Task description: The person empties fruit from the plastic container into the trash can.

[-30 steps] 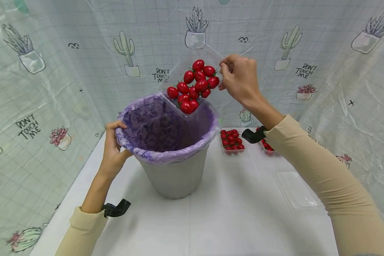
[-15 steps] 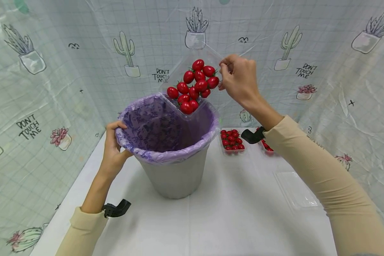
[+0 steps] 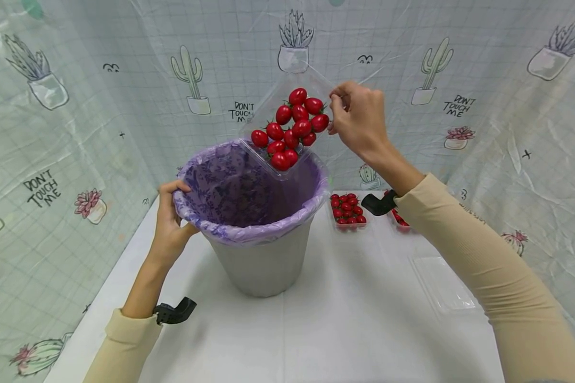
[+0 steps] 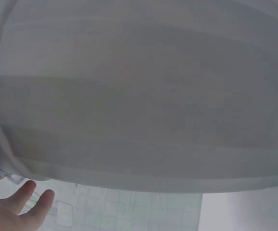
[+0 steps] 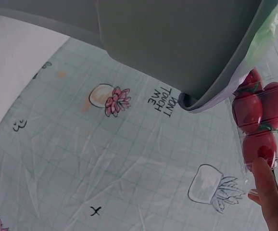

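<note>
Over the far rim of a grey bin lined with a purple patterned bag, my right hand pinches the edge of a clear plastic tray. The tray tilts down toward the bin's opening, and several cherry tomatoes lie in it. In the right wrist view, tomatoes show through the clear wall close to my fingers. My left hand grips the bin's left rim, thumb and fingers on the bag's folded edge. The left wrist view is mostly the bin's side wall.
Another clear tray of cherry tomatoes stands on the white table right of the bin. A further tray of tomatoes is partly behind my right wrist. A flat clear plastic lid lies near my right sleeve. Printed sheeting encloses the table.
</note>
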A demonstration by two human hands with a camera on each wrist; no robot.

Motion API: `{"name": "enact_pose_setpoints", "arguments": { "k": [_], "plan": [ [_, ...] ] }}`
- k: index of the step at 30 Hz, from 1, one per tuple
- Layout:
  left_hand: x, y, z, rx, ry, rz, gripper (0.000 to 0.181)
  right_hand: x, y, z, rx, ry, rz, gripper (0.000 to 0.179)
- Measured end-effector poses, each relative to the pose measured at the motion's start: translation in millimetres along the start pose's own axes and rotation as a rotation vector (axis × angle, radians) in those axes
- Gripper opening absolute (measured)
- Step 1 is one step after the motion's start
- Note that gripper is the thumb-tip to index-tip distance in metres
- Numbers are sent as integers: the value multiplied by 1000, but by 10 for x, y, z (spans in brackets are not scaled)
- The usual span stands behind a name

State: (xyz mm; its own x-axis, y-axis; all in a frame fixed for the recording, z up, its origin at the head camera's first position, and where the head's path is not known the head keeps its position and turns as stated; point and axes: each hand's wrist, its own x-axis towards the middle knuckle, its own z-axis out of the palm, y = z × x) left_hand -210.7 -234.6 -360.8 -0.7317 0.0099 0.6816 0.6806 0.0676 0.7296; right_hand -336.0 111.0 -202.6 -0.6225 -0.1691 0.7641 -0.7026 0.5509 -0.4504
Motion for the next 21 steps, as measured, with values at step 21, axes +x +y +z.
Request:
{"name": "enact_pose_setpoints", "arguments": {
  "k": [21],
  "plan": [
    [8,-16,1,2,3,-3,93,-8,-11,13,-16,24,-10,23]
  ]
}}
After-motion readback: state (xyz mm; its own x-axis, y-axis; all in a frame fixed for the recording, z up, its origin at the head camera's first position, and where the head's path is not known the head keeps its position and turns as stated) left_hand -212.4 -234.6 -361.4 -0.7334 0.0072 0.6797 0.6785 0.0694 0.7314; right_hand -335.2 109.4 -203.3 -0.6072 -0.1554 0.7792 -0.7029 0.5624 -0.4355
